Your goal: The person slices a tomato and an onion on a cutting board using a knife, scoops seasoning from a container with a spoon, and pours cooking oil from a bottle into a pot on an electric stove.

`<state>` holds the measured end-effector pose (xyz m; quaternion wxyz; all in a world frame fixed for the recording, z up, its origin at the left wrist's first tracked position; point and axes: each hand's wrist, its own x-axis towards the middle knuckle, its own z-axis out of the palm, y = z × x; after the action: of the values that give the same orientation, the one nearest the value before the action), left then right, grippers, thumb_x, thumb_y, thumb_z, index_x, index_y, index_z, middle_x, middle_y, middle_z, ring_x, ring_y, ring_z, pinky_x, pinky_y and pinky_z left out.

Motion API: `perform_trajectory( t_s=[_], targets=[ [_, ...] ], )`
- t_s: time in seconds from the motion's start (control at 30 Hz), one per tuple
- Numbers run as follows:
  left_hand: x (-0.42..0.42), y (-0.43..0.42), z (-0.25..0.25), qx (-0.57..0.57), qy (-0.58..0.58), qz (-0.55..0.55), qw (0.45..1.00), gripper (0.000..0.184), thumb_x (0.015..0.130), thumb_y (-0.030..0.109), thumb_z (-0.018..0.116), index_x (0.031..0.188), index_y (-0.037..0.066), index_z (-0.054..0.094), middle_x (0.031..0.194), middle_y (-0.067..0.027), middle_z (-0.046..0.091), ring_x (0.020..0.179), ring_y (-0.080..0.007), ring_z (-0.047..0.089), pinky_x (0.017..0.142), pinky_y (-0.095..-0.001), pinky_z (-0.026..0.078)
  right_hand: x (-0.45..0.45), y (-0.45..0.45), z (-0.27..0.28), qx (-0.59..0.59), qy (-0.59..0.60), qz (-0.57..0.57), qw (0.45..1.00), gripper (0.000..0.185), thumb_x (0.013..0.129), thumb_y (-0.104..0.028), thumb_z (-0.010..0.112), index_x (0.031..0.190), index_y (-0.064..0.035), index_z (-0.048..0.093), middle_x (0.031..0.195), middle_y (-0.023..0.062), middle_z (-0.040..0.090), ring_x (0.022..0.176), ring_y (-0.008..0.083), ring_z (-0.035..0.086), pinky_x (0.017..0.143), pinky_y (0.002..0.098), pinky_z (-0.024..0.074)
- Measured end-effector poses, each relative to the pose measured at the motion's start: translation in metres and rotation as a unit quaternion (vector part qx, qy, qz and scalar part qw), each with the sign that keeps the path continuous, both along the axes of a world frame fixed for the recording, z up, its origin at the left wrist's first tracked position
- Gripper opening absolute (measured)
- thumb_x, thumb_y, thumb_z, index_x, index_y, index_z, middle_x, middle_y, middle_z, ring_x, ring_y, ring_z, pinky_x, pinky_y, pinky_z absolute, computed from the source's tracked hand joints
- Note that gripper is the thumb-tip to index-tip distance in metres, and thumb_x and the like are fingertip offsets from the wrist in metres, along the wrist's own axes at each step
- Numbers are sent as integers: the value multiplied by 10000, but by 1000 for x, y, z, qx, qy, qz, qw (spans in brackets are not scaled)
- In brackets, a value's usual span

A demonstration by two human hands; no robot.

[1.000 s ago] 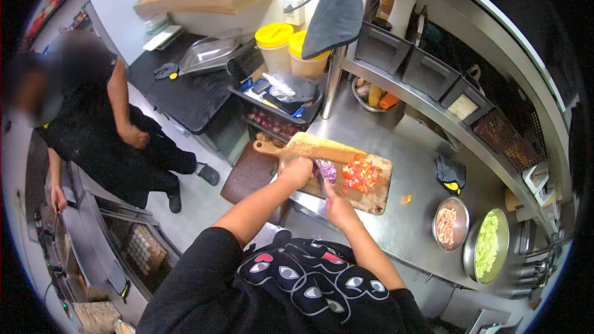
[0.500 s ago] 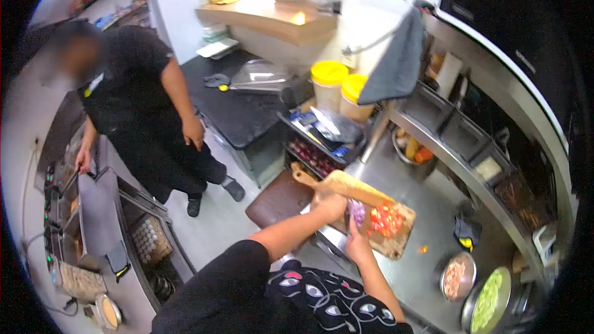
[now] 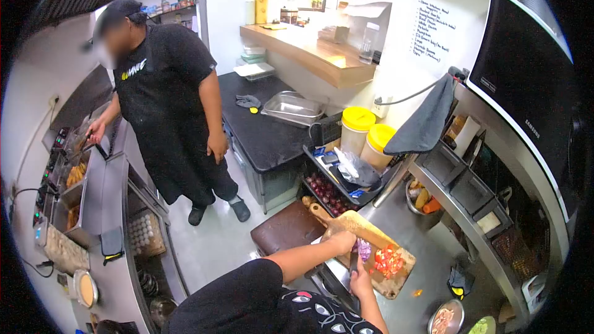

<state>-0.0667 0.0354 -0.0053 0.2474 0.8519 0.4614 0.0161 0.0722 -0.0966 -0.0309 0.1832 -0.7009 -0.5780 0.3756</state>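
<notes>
Chopped purple onion (image 3: 364, 249) sits in a small heap, right of centre in the lower half of the frame, on a wooden cutting board (image 3: 364, 225). Just below it, the right hand (image 3: 360, 283) is closed around a knife (image 3: 353, 262), whose dark blade points up the frame beside the heap. Left of the onion, the left hand (image 3: 342, 242) is curled low over the board, knuckles up; whether its fingers pinch anything underneath, I cannot tell.

Diced red pieces (image 3: 388, 261) are spread on the board to the right of the onion, and the board's rounded handle points to the upper left. A few orange bits (image 3: 417, 293) lie on the steel counter (image 3: 427, 244), near the board's lower right corner. Farther out, at the bottom right, a metal bowl (image 3: 459, 311) holds pale pink pieces, with chopped greens (image 3: 484, 325) cut off by the frame edge beside it.

Above the board stands a crate of red onions (image 3: 325, 195), under a tray of packets, with two yellow-lidded tubs (image 3: 359, 119) behind. In the upper left, a co-worker (image 3: 164, 86) in black stands with one arm stretched toward the frying equipment (image 3: 75, 192).
</notes>
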Motion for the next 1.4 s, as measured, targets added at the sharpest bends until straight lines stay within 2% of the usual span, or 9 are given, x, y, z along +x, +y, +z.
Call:
perform_trajectory(
  t_s=[0.23,0.33,0.63,0.77,0.83,0.87,0.9,1.17,1.4],
  targets=[
    [3,3,-7,-22,-2,20,1000,181,751,106,612,890,11,679,913,-224,649,883,-327,647,771,-413,518,-3,-5,10,31,-26,-10,999,618,848,-119,483,1419,-165,249,1041,289,584,957,412,585,847,428,456],
    [-2,-4,10,-33,-4,23,999,207,772,107,586,933,8,672,934,-224,646,902,-332,641,789,-415,511,1,-4,2,46,-45,-12,998,605,873,-98,462,1425,-205,237,930,274,622,704,345,645,667,398,508],
    [0,-16,35,40,59,14,997,243,818,94,478,921,-14,669,919,-212,655,850,-335,649,758,-419,516,-14,-11,40,33,-83,14,996,625,840,-96,456,1419,-209,251,1069,280,569,946,405,589,841,422,464],
    [3,9,-48,163,81,-15,983,246,792,147,549,932,-24,658,902,-214,643,860,-320,630,777,-426,499,-1,-8,17,136,-34,17,990,573,858,-88,464,1399,-184,301,1167,278,521,1035,402,550,886,419,444],
    [1,13,-24,60,68,11,996,267,774,284,669,907,53,689,885,-171,668,865,-288,649,799,-396,496,3,-9,2,254,-45,29,966,574,857,-96,470,1395,-215,309,1103,303,535,967,439,564,846,448,458],
    [-1,12,-11,52,67,17,996,300,756,298,690,906,39,685,905,-183,663,878,-292,647,805,-400,495,-4,-12,42,73,-50,11,996,578,853,-102,476,1393,-225,309,1071,312,545,937,451,564,841,466,455],
    [-1,12,-4,47,68,28,996,335,738,312,712,906,25,681,925,-195,658,891,-296,644,812,-404,493,-3,-11,39,47,-59,7,997,592,848,-106,484,1396,-234,299,1014,323,556,895,465,564,828,483,452],
    [2,7,7,11,72,11,997,263,765,241,673,863,-3,679,896,-222,646,873,-327,644,782,-415,514,-5,-14,35,82,-84,5,993,597,849,-124,481,1394,-278,292,773,311,580,703,459,581,696,519,469],
    [3,3,6,29,64,-4,997,201,792,166,561,842,18,689,887,-230,645,838,-332,653,751,-424,521,-5,-13,51,39,-102,23,994,582,864,-149,462,1402,-265,274,771,306,584,700,454,583,697,518,465]
  ],
)
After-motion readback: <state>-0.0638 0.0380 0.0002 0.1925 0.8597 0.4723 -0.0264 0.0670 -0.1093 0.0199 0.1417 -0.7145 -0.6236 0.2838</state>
